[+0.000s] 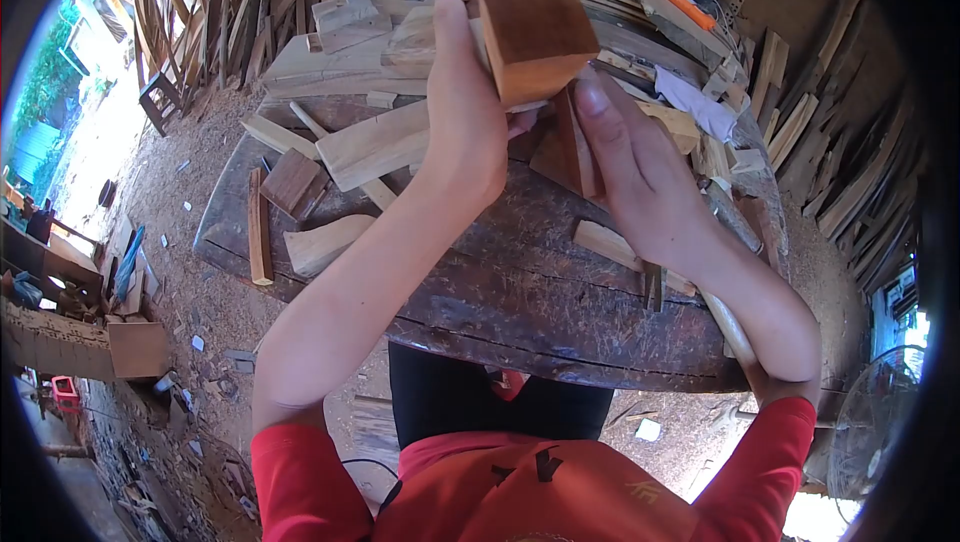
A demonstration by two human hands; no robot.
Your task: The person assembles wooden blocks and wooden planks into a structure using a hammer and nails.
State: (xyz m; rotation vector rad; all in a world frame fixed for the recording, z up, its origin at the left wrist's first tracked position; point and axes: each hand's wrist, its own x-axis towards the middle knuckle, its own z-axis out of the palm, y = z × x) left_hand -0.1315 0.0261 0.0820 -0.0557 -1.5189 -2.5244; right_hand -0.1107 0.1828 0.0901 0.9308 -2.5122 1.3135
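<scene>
My left hand (468, 107) is raised over the workbench (480, 312), wrapped round the side of a squared reddish-brown wooden block (540, 32). Its thumb points up along the block, and the other fingers are mostly hidden behind it. Close by on the right, my right hand (640, 167) grips a flat dark-brown wooden piece (575, 147), thumb along its edge and fingertips out of sight. The top of this piece comes right up to the underside of the block. Below the right hand, a small pale offcut (607, 242) lies on the bench.
Left on the bench are a pale board (375, 145), a square brown block (294, 183), a narrow strip (259, 227) and a curved offcut (328, 244). An orange tool (682, 2) and a pale cloth (695, 102) lie at the back right. A fan (880, 422) stands lower right.
</scene>
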